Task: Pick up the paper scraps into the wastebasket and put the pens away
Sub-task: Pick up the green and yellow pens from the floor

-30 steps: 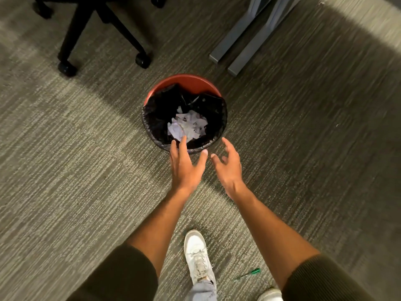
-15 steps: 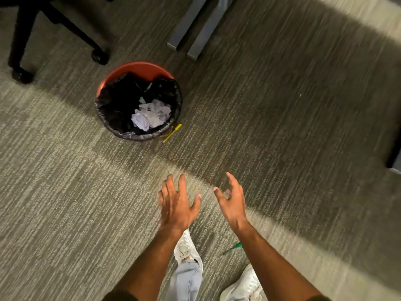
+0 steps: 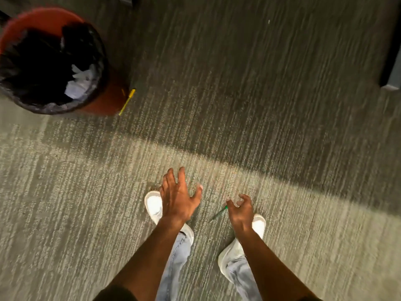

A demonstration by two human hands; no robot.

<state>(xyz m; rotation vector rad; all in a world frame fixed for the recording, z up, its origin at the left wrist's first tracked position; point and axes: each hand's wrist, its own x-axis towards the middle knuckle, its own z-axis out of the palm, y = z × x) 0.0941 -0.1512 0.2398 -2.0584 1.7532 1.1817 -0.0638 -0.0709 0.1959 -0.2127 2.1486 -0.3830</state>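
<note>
The red wastebasket (image 3: 41, 17) with a black liner stands at the top left, white paper scraps (image 3: 81, 82) lying inside it. A yellow pen (image 3: 127, 101) lies on the carpet against its right side. A green pen (image 3: 219, 212) lies on the carpet between my shoes, its far end just left of my right hand's fingertips. My left hand (image 3: 178, 196) hovers flat with fingers spread, holding nothing. My right hand (image 3: 239, 210) is over the carpet with fingers curled and apart, nothing in it.
Grey striped carpet (image 3: 238, 105) covers the floor. A dark furniture leg or panel (image 3: 390, 61) stands at the right edge. My white shoes (image 3: 154, 205) and light jeans are below my hands.
My view and both hands have drawn back from the wastebasket toward my feet; the basket has slid to the top left. My right hand has come down beside the green pen.
</note>
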